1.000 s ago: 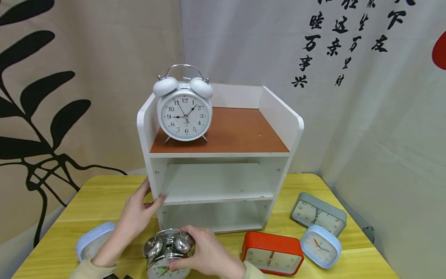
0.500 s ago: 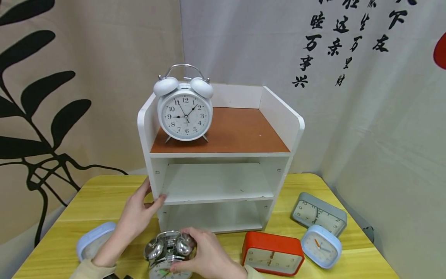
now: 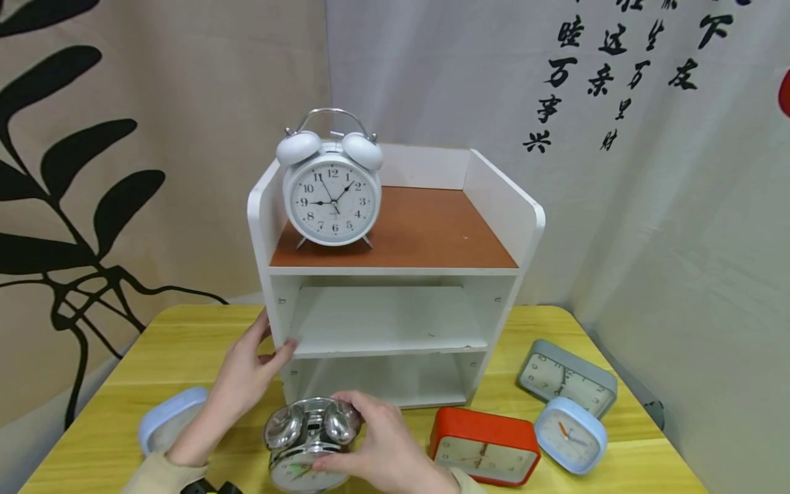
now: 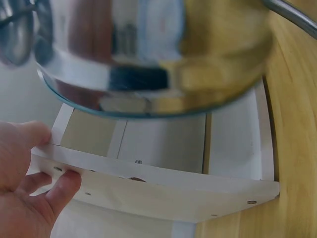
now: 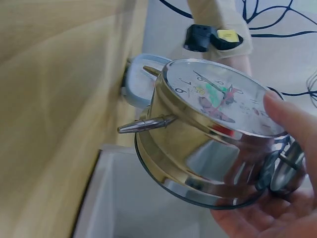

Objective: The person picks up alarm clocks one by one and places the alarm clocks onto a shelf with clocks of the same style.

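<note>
My right hand point(image 3: 395, 446) holds a shiny silver twin-bell alarm clock point(image 5: 218, 153), thumb on its face and fingers behind. In the right wrist view it is tilted off the table, its short metal legs sticking out. In the head view it is in front of a white shelf unit point(image 3: 382, 353). My left hand point(image 3: 247, 370) grips the front edge of the unit's left side panel, thumb and fingers on opposite sides in the left wrist view point(image 4: 34, 178). A white twin-bell alarm clock point(image 3: 333, 199) stands upright on the brown top at the left.
To the right on the yellow wooden table point(image 3: 204, 336) are a red rectangular clock point(image 3: 484, 446), a light blue clock point(image 3: 570, 436) and a grey clock point(image 3: 568, 377). Another pale blue clock point(image 3: 173, 415) sits at the left, partly behind my left forearm.
The silver alarm clock has moved slightly up and to the right in my right hand. My left hand keeps its grip on the shelf unit. The head view has shifted a little.
</note>
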The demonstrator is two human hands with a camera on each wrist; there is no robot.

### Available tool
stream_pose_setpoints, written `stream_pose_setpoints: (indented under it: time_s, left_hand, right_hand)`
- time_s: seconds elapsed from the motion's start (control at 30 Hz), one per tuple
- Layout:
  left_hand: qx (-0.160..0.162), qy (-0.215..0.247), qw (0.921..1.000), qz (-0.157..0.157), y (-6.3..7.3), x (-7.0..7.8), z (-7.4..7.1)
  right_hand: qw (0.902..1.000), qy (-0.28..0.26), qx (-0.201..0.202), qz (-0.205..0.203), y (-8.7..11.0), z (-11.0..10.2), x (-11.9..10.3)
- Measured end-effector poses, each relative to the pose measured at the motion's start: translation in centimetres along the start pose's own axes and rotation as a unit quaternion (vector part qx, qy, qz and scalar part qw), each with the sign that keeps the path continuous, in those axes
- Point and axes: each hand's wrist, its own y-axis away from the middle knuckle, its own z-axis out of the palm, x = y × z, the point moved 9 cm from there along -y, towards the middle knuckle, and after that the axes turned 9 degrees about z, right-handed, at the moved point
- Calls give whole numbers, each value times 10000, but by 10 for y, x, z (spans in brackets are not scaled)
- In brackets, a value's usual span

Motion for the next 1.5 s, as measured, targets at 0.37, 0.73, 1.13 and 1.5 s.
stream_pose_setpoints:
  time_s: [0.37,0.73,1.13,1.5]
  left_hand:
    - [-2,-15,10000,-4,0,2,1]
    - [-20,67,10000,-38,0,0,1]
    - [-43,84,9999,-49,0,-1,1]
    - [-33,92,9999,-22,1,0,1]
  right_hand:
    - [9939,331,618,-855,19,-42,-33]
    - [9817,540,985,-1536,31,-80,-59]
    - [9768,546,1101,-1756,39,-121,-78]
    - [9711,676,1343,-1853,47,-159,-97]
